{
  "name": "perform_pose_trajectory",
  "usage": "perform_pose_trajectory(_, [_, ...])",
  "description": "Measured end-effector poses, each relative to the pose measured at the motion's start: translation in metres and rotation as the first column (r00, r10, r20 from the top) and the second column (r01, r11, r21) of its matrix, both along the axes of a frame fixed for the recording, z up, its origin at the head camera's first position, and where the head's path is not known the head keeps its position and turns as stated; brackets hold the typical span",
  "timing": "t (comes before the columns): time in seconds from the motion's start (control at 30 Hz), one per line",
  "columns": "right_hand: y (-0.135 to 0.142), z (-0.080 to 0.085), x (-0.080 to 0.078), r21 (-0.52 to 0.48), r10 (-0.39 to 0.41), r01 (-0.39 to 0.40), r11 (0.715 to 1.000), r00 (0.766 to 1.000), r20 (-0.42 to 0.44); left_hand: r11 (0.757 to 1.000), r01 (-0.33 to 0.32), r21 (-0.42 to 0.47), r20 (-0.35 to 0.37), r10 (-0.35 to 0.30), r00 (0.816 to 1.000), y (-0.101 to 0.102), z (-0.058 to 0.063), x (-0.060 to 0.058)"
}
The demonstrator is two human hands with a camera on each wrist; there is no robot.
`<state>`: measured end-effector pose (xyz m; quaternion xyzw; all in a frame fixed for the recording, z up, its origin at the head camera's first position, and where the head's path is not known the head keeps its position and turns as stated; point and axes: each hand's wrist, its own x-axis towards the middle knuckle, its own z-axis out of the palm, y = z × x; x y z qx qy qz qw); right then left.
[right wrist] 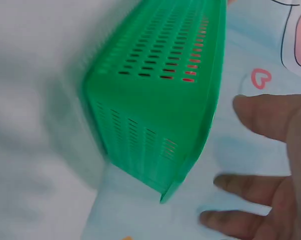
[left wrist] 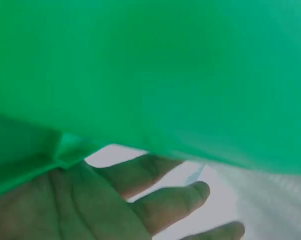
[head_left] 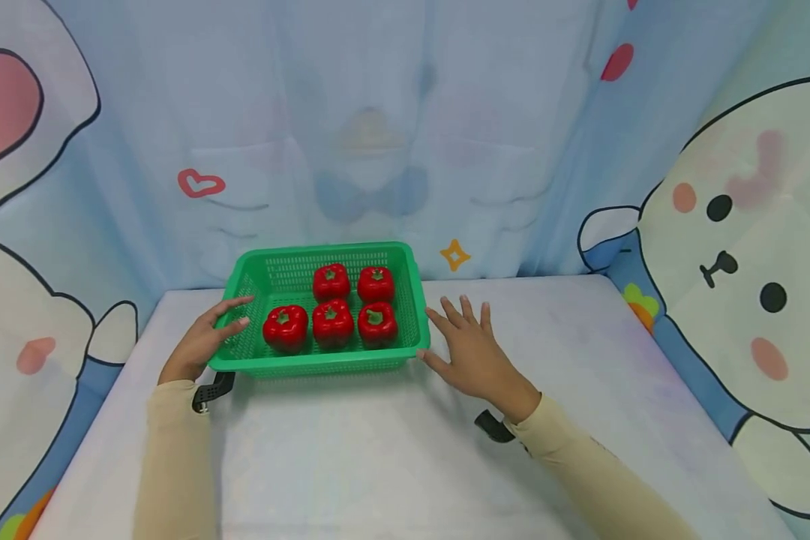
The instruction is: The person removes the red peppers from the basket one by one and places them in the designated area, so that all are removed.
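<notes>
A green plastic basket (head_left: 317, 365) with slotted walls lies at the back of the white table. Several red bell peppers (head_left: 333, 322) stand inside it, stems up. My left hand (head_left: 196, 343) holds the basket's left end, its thumb over the rim; in the left wrist view the other fingers (left wrist: 170, 205) extend below the green rim. Beside the right end is my right hand (head_left: 475, 356), fingers spread and fairly straight. From the right wrist, a gap shows between those fingertips (right wrist: 248, 112) and the basket wall (right wrist: 145, 120).
The white tabletop (head_left: 351, 465) extends in front of the basket and to its right. Close behind hangs a pale blue curtain (head_left: 378, 97) with cartoon prints, and similar printed cloth (head_left: 749, 262) borders both sides.
</notes>
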<state>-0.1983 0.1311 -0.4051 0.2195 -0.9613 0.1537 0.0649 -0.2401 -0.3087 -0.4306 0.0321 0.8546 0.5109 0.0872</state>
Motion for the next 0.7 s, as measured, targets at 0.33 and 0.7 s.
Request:
perform_pose_trajectory(0.33, [-0.042, -0.008, -0.064, -0.049, 0.197, -0.197, 0.979, 0.980, 0.005, 0.999, -0.021, -0.031, 0.000, 0.021, 1.000, 0.004, 0.000, -0.002])
perform_pose_trajectory(0.7, [-0.066, -0.010, -0.084, 0.211, 0.137, -0.142, 0.967, 0.990, 0.038, 0.999, -0.036, -0.037, 0.013, 0.037, 0.999, 0.001, 0.002, -0.001])
